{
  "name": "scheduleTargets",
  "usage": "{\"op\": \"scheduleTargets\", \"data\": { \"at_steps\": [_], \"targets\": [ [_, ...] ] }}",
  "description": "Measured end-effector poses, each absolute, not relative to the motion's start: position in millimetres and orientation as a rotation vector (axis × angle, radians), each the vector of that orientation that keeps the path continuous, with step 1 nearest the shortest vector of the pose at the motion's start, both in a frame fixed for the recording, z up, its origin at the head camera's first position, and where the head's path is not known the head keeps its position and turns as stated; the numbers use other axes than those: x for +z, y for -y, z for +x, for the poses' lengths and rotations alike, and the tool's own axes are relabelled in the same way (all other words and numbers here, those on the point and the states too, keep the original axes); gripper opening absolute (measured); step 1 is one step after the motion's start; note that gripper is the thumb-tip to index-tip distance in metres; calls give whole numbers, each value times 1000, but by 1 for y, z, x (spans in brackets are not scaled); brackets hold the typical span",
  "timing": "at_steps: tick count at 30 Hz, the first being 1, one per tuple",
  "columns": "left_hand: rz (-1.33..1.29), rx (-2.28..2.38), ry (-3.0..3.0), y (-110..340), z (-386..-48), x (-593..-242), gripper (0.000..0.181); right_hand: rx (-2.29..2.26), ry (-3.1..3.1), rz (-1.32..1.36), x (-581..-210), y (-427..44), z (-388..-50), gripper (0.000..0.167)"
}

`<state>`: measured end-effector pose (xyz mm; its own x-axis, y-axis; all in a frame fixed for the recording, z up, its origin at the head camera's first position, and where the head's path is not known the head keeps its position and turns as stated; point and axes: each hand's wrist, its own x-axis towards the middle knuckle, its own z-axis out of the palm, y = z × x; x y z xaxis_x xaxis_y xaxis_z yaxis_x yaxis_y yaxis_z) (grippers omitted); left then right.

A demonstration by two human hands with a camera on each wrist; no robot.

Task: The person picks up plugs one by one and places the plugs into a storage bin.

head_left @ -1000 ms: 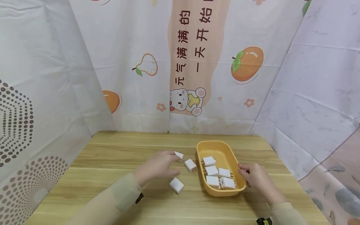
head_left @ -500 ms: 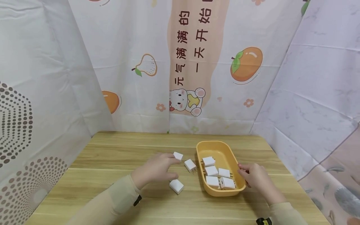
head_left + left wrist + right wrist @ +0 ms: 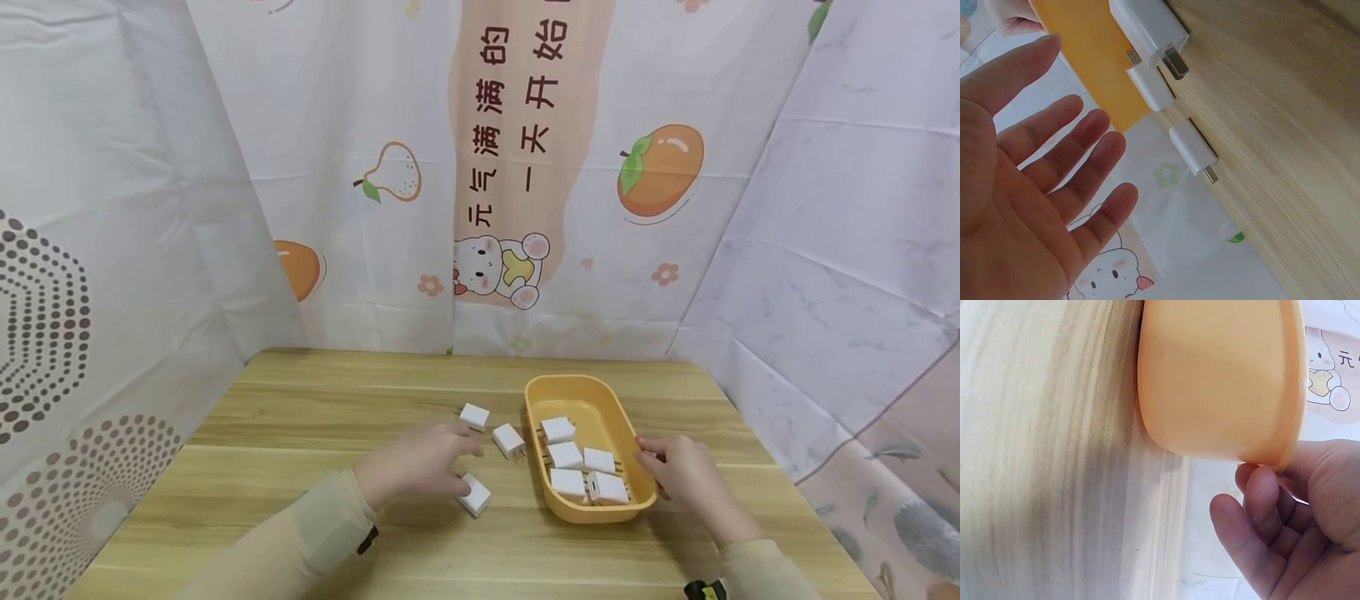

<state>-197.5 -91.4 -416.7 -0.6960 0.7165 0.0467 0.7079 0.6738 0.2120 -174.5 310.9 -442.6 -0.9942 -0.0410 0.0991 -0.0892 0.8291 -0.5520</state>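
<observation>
My left hand hovers over the table, fingers spread and slightly bent, holding nothing. In the head view its thumb overlaps the nearest white plug charger; the left wrist view shows a gap between the fingers and that charger. Two other loose chargers lie farther back, one by the fingertips and one beside the tub. My right hand pinches the right rim of a yellow-orange plastic tub, thumb on one side and fingers curled on the other.
Several white chargers lie in the near part of the tub, prongs pointing various ways. The wooden table ends at a printed curtain at the back. Cloth sheets hang on the left and right.
My left hand has drawn back a little from the far charger, which now shows whole, and its thumb has come over the near charger. The right hand and tub stay put.
</observation>
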Motion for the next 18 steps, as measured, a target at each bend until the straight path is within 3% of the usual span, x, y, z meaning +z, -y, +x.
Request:
{"op": "scheduleTargets", "data": {
  "at_steps": [9, 18],
  "targets": [
    [1286, 245, -2793, 88, -196, -423, 36, 890, 2927, 119, -442, -313, -175, 33],
    [1193, 194, -2769, 78, -197, -430, 33, 902, 2939, 112, -441, -311, -174, 35]
  ]
}}
